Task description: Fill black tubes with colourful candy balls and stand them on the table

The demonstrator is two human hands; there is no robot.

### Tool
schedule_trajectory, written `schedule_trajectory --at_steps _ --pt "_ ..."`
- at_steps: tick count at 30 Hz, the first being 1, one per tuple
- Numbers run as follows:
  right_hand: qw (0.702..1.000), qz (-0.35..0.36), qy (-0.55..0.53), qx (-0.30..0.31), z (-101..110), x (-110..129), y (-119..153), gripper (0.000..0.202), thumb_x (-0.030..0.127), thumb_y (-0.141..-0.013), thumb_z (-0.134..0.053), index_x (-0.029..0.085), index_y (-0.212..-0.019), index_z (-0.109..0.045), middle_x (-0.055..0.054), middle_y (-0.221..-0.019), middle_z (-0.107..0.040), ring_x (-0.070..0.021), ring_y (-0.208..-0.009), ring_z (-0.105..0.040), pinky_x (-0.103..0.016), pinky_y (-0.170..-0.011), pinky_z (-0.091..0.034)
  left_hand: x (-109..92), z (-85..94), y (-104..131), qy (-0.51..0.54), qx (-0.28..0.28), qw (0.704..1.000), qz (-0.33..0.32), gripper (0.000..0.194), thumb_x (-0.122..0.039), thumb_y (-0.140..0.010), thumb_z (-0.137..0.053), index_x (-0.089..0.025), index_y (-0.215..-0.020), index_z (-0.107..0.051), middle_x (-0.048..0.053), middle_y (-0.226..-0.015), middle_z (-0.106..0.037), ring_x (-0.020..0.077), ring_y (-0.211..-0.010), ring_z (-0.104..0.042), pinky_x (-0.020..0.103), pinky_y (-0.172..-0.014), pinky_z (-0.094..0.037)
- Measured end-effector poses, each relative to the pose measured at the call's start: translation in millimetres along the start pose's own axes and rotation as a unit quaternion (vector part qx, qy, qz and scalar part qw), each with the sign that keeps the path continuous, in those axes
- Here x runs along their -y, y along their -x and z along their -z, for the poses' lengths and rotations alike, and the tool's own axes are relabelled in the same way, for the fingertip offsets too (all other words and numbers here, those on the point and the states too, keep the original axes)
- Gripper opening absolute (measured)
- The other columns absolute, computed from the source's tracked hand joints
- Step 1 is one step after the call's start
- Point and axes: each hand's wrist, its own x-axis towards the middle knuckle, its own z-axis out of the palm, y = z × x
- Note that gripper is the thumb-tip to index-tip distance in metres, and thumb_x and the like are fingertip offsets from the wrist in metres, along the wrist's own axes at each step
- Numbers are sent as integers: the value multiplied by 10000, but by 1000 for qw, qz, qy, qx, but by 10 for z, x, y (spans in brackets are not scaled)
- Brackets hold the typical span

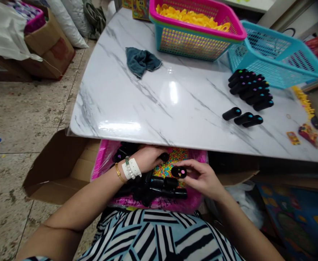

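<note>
In my lap, below the table edge, sits a pink basket point(102, 156) lined with clear plastic. It holds small coloured beads point(178, 155) and several black tubes point(172, 193). My right hand point(202, 177) pinches a black tube point(178, 172) over the beads, its end toward me showing a pink and a yellow spot. Reaching into the basket, my left hand point(148, 158) has its fingers closed round another black tube point(163, 157), of which only a dark round end shows. A white band and bracelets circle my left wrist.
On the marble-patterned table point(148, 108) stand black tubes point(250, 88) in a cluster, with several set nearer me. Behind are a pink basket point(197, 34) of yellow pieces and a blue basket point(278, 58). A blue cloth point(142, 61) lies left; a cardboard box point(58, 166) stands below.
</note>
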Motion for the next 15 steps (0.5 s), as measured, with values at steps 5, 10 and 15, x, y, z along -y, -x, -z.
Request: schedule_trajectory --at_steps 5,10,15 --pt "969 60 156 -182 220 170 68 267 219 -789 -694 233 -1054 -662 -55 -1038 -683 -185 -913 -652 -329 -819 -539 -14 -1 -39 53 -41 998 -11 376 -183 -815 -633 -176 -1191 -629 109 -1220 -664 241 -1155 -603 435 -1023 -467" --pt "831 8 330 -448 683 66 -85 253 341 -766 -730 189 -964 -686 -10 -740 -631 -135 -589 -543 -282 -589 -466 -40 -6 -65 84 -37 996 -4 388 -242 -817 -658 -189 -1200 -624 91 -1189 -686 236 -1119 -631 425 -991 -497" --pt "756 -24 448 -476 931 -54 -244 215 358 -840 -638 188 -712 -671 -18 -672 -658 -155 -610 -581 -280 -593 -435 -92 -43 -104 99 -38 994 -4 365 -246 -806 -680 -178 -1163 -647 91 -1150 -703 237 -1085 -646 420 -975 -506"
